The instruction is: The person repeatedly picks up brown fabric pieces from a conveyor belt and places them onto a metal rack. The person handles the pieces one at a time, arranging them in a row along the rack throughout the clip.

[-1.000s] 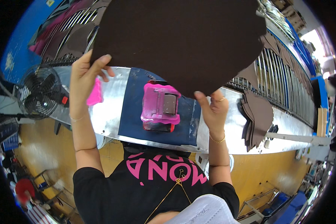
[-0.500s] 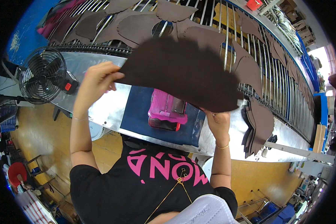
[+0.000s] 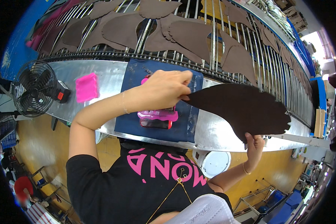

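Note:
A dark brown, leather-like cut piece with a notched edge is stretched out over the right part of the metal bench. Its narrow left tip is pinched by my left hand, and my right hand grips its lower edge near the bench's front. Below my left forearm, partly hidden by it, a bright pink holder with a black and red item under it rests on a dark blue mat.
Brown cut pieces lie across the metal bars of a rack behind the bench. At left stand a black fan and a flat pink block. A white round lid shows below the bench's front edge.
Both hands have carried the brown piece to the right and nearer the bench, over the spot where a stack of pieces showed. My left arm now crosses the mat.

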The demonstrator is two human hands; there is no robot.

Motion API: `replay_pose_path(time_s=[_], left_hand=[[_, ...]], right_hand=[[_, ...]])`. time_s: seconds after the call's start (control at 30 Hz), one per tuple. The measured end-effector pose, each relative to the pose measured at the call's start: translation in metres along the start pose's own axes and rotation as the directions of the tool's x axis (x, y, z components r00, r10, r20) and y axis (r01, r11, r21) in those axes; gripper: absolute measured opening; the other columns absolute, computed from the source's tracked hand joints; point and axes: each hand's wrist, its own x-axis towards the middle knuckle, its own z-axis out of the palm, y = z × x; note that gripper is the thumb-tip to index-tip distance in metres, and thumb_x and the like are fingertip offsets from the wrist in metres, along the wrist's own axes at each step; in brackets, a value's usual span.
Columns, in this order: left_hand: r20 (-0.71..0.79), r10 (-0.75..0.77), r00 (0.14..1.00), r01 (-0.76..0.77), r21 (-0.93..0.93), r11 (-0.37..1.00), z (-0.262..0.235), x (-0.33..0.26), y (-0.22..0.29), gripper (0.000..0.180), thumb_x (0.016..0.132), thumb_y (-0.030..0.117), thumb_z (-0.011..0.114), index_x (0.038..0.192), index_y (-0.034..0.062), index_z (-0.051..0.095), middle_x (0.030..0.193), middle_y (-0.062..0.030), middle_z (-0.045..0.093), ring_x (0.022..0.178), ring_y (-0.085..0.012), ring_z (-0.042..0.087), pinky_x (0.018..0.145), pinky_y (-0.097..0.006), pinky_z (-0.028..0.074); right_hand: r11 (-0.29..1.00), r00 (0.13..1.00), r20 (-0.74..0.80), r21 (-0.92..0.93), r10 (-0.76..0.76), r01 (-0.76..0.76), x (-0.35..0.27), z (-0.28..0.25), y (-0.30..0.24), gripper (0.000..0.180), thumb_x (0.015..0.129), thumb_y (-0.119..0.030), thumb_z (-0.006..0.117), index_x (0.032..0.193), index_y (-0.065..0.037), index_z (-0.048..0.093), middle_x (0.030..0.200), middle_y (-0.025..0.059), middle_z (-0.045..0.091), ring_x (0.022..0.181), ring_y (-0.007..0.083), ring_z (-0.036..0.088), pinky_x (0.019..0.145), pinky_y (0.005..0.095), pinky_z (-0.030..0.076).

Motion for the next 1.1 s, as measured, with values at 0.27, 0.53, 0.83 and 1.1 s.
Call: replay_pose_path(time_s=[0.27,0.53,0.83,1.1], left_hand=[[-0.057,0.251,0.966,-0.233,0.220,0.947,0.000,0.104,0.017,0.011,0.078,0.018,0.067,0.076,0.0074,0.064,0.094,-0.0065,0.049,0.090,-0.0238,0.056,0.066,-0.037,0.050],[-0.463,0.158,0.872,-0.108,0.133,0.985,-0.050,0.110,-0.006,0.050,0.078,0.036,0.071,0.121,0.0141,0.055,0.110,-0.0138,0.046,0.098,-0.0313,0.054,0.084,-0.038,0.046],[-0.443,-0.346,0.827,0.332,-0.113,0.937,-0.086,0.000,-0.046,0.051,0.082,0.016,0.070,0.129,0.0117,0.052,0.112,-0.0067,0.042,0.068,-0.0106,0.041,0.065,-0.023,0.040],[-0.496,-0.555,0.668,0.516,-0.230,0.825,-0.091,-0.079,-0.075,0.054,0.084,0.015,0.068,0.134,0.0115,0.047,0.114,-0.0054,0.042,0.067,-0.0057,0.043,0.064,-0.019,0.039]], right_hand=[[0.934,0.872,-0.434,0.349,0.227,-0.070,0.014,-0.053,-0.030,0.018,0.087,-0.010,0.067,0.102,-0.003,0.060,0.081,-0.0014,0.060,0.059,0.0025,0.048,0.048,0.0157,0.036],[0.526,0.856,-0.305,0.849,0.417,0.046,0.101,0.004,0.010,0.032,0.089,-0.006,0.062,0.117,-0.007,0.046,0.088,0.0023,0.061,0.059,0.0088,0.056,0.049,0.0201,0.047],[-0.077,0.906,-0.130,0.982,0.402,0.175,0.298,0.161,0.042,0.083,0.091,0.009,0.041,0.145,-0.020,-0.016,0.111,0.0221,0.048,0.090,0.0364,0.066,0.074,0.0415,0.062],[-0.152,0.791,-0.089,0.963,0.606,0.225,0.363,0.205,0.051,0.039,0.092,-0.004,0.053,0.124,-0.007,0.031,0.097,0.0172,0.056,0.077,0.0317,0.067,0.063,0.0384,0.061]])
